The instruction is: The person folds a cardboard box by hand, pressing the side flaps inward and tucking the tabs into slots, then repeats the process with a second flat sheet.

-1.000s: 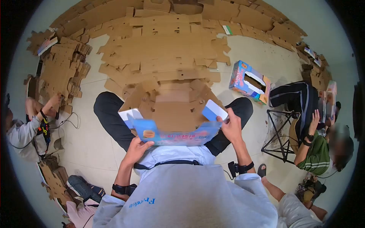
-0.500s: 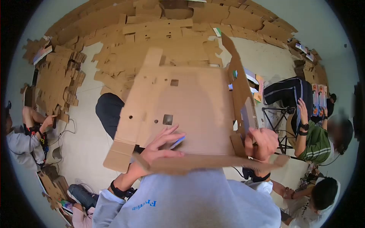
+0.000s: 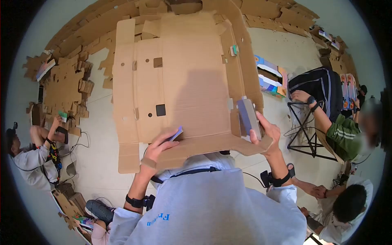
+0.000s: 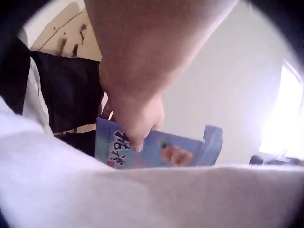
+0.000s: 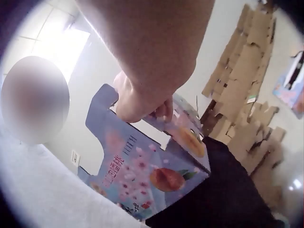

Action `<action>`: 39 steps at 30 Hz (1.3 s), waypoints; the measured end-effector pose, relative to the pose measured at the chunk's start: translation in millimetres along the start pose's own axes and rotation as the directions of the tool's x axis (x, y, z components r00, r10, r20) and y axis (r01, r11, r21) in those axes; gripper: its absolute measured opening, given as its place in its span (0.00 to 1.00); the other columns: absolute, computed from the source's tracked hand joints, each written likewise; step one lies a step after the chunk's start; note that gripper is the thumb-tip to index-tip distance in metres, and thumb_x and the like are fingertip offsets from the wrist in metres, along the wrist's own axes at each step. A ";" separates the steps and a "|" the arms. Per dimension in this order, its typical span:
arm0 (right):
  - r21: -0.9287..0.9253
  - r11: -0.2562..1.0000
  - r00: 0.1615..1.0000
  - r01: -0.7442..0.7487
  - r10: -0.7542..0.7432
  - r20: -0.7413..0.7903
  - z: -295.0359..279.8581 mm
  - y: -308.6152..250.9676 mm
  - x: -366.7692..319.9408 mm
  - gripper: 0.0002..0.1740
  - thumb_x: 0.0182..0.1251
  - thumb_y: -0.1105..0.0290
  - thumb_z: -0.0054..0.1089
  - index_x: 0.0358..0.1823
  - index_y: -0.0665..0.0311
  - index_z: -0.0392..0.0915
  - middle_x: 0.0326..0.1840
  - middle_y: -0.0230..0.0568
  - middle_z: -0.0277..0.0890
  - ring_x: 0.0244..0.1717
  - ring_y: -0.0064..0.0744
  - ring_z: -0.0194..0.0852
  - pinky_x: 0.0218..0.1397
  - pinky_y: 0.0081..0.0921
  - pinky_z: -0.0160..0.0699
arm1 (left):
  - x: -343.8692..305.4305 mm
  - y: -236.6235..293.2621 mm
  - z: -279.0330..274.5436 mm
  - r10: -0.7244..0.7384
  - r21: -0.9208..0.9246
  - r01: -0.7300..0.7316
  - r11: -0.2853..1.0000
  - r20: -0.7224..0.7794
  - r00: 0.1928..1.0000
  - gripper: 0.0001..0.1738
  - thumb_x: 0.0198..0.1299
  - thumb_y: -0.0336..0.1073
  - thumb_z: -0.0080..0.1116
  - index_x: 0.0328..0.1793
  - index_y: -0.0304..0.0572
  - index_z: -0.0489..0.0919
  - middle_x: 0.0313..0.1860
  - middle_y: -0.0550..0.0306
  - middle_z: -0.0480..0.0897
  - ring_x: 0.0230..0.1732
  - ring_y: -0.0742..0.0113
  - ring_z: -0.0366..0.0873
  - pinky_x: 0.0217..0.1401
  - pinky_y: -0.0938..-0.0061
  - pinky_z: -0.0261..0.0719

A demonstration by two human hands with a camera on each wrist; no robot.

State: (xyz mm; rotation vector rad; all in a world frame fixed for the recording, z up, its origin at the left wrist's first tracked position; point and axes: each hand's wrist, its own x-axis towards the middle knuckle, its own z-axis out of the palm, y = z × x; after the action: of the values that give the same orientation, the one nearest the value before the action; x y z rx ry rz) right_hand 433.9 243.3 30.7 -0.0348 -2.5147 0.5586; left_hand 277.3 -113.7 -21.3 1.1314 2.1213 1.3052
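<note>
A partly folded cardboard box lies opened out before me, plain brown inside. Its right wall stands up, while the left panel spreads flat. My left hand grips the near wall, fingers inside over a small purple flap. The left wrist view has its thumb on the blue printed face. At the near right corner my right hand pinches the wall beside a grey-purple flap. In the right wrist view, peaches and pink blossoms cover the box's outside.
Flat brown cardboard is heaped at the left and along the far wall. A printed box with an oval opening stands on the floor to the right, near a black folding stool frame. Other people sit at both sides.
The box has turned from its printed face near my lap to its brown inside facing up, with the left panel swung outward. Both hands have shifted their hold along its near edge.
</note>
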 end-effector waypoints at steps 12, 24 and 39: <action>0.215 0.958 0.580 0.187 -0.285 0.764 52.0 -24.9 37.1 0.21 0.67 0.55 0.71 0.55 0.57 0.82 0.27 0.36 0.79 0.23 0.45 0.78 0.25 0.37 0.76 | 6.5 -2.8 -14.1 -0.058 -0.092 0.074 0.993 0.161 0.985 0.15 0.62 0.30 0.64 0.54 0.37 0.86 0.73 0.45 0.80 0.71 0.45 0.80 0.71 0.60 0.79; 0.463 0.713 0.840 -0.526 0.520 0.154 79.0 -32.3 3.1 0.43 0.54 0.77 0.80 0.72 0.65 0.68 0.74 0.51 0.67 0.72 0.43 0.71 0.74 0.35 0.71 | 0.5 3.1 -7.2 -0.102 -0.082 0.109 0.991 0.080 0.992 0.19 0.67 0.31 0.59 0.63 0.43 0.85 0.74 0.45 0.79 0.72 0.44 0.78 0.74 0.58 0.77; 0.685 0.145 0.630 -0.714 0.560 0.538 89.1 -2.7 -12.6 0.46 0.63 0.81 0.71 0.80 0.67 0.54 0.68 0.43 0.72 0.68 0.32 0.72 0.74 0.34 0.70 | -119.8 -85.4 -118.2 -0.534 0.458 0.546 0.701 -0.170 0.828 0.66 0.50 0.23 0.76 0.91 0.54 0.45 0.83 0.33 0.62 0.79 0.34 0.65 0.80 0.55 0.70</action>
State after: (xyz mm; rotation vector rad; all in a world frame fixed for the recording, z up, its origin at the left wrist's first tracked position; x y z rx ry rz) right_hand 397.7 205.0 -42.2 -0.7630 -1.8740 2.2546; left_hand 230.7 -294.8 -47.6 0.5453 2.6092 0.5150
